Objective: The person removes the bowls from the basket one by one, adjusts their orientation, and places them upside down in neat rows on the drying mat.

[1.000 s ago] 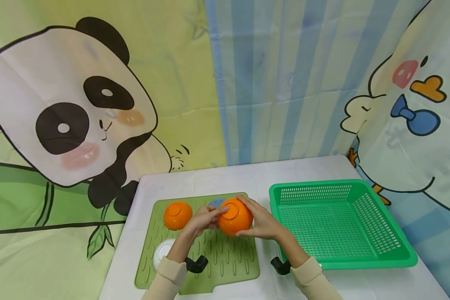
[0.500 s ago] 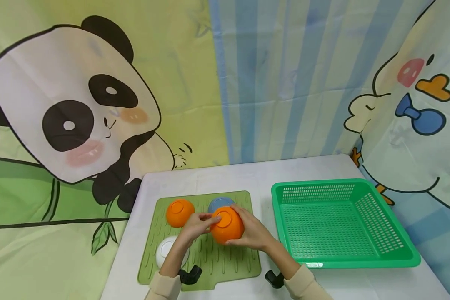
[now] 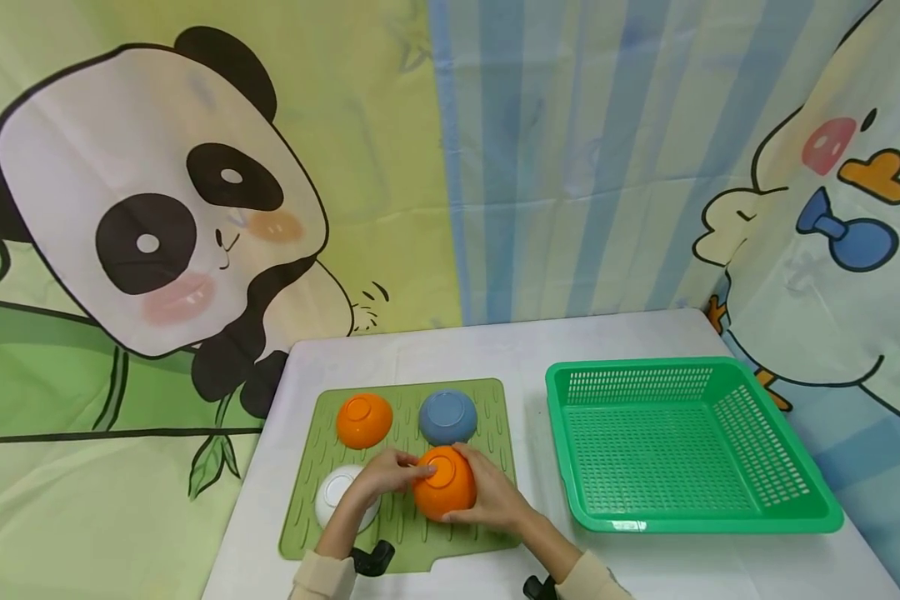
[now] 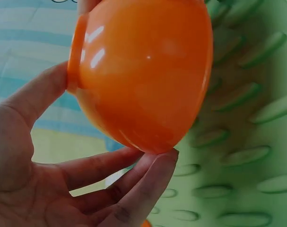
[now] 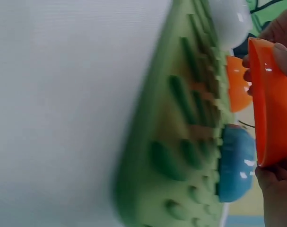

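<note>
An upturned orange bowl (image 3: 444,482) is held low over the front right part of the green ribbed mat (image 3: 487,508); the right wrist view shows it tilted, clear of the mat. My left hand (image 3: 387,473) grips its left side, thumb on the foot ring. My right hand (image 3: 492,493) cups its right side. The left wrist view fills with the same orange bowl (image 4: 143,71) and my fingers (image 4: 134,189) curled under its rim. In the right wrist view the orange bowl (image 5: 271,101) is seen edge-on above the mat (image 5: 181,156).
On the mat also lie, all upside down, a second orange bowl (image 3: 363,419), a blue bowl (image 3: 447,417) and a white bowl (image 3: 335,497). A green mesh basket (image 3: 686,446) stands empty to the right on the white table (image 3: 525,350). Cartoon curtains hang behind.
Both hands have brought the orange bowl down and toward me, from above the blue bowl to the mat's front right. The blue bowl is now uncovered.
</note>
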### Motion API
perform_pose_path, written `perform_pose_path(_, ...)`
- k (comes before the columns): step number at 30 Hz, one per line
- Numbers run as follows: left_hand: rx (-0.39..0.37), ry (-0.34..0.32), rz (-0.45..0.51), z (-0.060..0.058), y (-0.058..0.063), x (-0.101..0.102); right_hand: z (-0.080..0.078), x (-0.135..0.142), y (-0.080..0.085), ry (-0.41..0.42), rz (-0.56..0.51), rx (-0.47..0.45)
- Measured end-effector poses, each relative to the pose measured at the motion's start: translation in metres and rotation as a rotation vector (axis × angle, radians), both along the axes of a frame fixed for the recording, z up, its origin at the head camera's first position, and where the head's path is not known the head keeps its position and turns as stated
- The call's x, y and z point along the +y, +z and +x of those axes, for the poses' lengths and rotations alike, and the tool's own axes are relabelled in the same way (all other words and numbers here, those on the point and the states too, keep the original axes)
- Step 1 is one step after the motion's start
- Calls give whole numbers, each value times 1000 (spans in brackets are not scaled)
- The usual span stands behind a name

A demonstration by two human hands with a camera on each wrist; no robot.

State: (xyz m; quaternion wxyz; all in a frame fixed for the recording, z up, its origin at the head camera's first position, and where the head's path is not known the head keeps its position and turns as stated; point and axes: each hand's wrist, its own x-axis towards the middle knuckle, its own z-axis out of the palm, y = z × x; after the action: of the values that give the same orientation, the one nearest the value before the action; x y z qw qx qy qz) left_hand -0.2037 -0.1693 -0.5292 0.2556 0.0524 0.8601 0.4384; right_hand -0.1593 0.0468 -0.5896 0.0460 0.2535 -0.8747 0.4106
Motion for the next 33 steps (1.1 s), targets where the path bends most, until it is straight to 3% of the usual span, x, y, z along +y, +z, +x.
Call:
perform_pose_path(7,-17,24,-3,-2,-21,1,2,-3,-22,-20,-16,-16)
perform_pose_path(13,-12,41,4,-2,-30,2,4,-5,-34,-37,-18,-32)
perform_pose_path(23,33,50,-57,-1,-31,6,6,-5,-41,-51,-17,-80)
perform_pose_path(33,93,50,-194,0,-28,10,6,-4,-43,-41,-28,-115)
